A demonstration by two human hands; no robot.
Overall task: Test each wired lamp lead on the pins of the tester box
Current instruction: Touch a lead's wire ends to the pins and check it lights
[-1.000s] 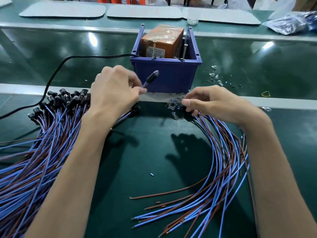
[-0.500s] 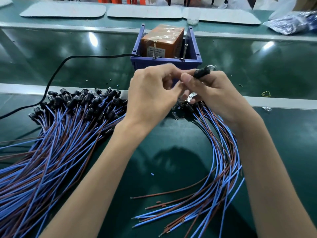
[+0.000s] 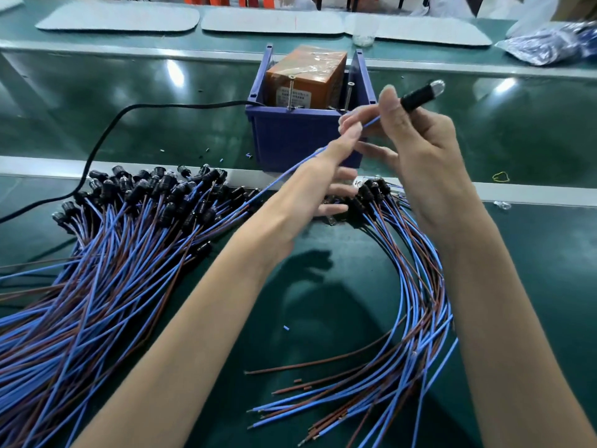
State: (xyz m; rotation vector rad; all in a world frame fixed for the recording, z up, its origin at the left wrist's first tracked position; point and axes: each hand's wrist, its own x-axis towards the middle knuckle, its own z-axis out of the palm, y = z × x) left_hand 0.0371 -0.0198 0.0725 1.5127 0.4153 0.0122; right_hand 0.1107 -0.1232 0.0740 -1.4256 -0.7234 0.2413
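Lifted higher now, right hand (image 3: pixel 423 150) pinches lamp (image 3: pixel 420 93); left hand (image 3: pixel 319 179) pinches its wire (image 3: pixel 371 121), running down-left; pins (image 3: pixel 349 95) just beyond fingertips.

Right hand (image 3: pixel 420 150) raised, fingers (image 3: pixel 390 103) pinching lamp lead (image 3: pixel 416 96); left hand (image 3: pixel 310 185) lower, pinching same lead.

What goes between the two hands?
A blue wire, in the head view, runs from the left hand, which pinches it, to the lamp in the right hand.
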